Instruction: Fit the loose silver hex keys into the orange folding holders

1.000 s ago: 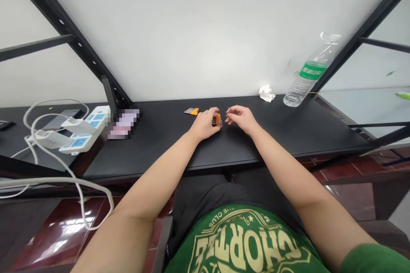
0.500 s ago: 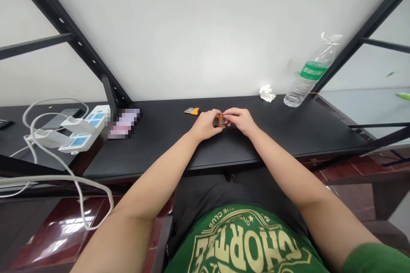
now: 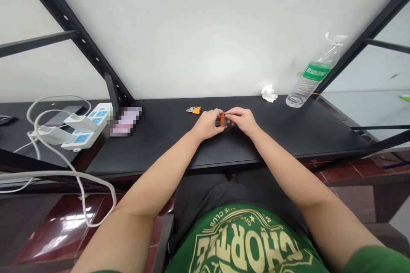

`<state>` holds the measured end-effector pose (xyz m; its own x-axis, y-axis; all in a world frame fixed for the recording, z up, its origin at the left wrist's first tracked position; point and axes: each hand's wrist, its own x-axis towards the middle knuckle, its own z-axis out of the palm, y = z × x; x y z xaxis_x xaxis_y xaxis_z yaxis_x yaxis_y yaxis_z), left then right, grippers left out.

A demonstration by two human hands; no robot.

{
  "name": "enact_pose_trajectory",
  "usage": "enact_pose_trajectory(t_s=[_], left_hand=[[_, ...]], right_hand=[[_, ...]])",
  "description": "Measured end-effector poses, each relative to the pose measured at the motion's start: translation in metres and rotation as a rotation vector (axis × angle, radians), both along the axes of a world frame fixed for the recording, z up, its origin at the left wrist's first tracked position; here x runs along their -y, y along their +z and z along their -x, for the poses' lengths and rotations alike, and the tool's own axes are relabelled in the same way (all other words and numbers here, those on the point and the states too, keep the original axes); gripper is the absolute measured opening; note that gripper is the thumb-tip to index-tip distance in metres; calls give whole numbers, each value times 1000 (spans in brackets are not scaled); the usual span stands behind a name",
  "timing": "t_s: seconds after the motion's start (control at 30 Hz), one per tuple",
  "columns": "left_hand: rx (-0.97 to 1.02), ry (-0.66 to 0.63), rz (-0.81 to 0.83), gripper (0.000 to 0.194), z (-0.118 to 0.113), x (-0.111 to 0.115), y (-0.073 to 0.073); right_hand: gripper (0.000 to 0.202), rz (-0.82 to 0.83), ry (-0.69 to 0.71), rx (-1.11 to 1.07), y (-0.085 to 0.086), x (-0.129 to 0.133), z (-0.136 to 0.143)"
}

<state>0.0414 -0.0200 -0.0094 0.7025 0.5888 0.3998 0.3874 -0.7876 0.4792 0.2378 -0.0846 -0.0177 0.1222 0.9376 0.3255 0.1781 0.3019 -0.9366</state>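
Observation:
My left hand (image 3: 207,125) curls round a small orange holder (image 3: 222,119) with several thin metal bits in a row, gripping it between thumb and fingers just above the black tabletop. At the holder's right side, my right hand (image 3: 242,120) has thumb and forefinger pinched together. Whatever is between those fingertips is too small to make out. Beyond my left hand lies a second orange holder (image 3: 196,111), flat on the table, its metal bits pointing left.
The black table (image 3: 160,136) meets a white wall behind. A plastic bottle (image 3: 315,74) and crumpled tissue (image 3: 269,93) stand at back right. Leftward are a blurred-out flat item (image 3: 126,121), a power strip (image 3: 91,126) with plugs, and a white cable (image 3: 80,187) hanging past the edge.
The whole view has shifted slightly. Both hands stay together at the orange holder, which looks turned a little, its bits showing more clearly.

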Motion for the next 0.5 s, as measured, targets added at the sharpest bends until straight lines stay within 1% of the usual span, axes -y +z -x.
enact_pose_trajectory(t_s=[0.13, 0.23, 0.37, 0.5], left_hand=[[-23, 12, -58, 38, 0, 0, 0], [-18, -2, -72, 37, -1, 1, 0], [42, -13, -57, 39, -1, 2, 0], [103, -9, -2, 41, -1, 3, 0]], right_hand=[[23, -28, -9, 35, 0, 1, 4], [23, -27, 10, -11, 1, 1, 5], [28, 16, 15, -94, 3, 0, 4], [36, 40, 33, -93, 5, 2, 5]])
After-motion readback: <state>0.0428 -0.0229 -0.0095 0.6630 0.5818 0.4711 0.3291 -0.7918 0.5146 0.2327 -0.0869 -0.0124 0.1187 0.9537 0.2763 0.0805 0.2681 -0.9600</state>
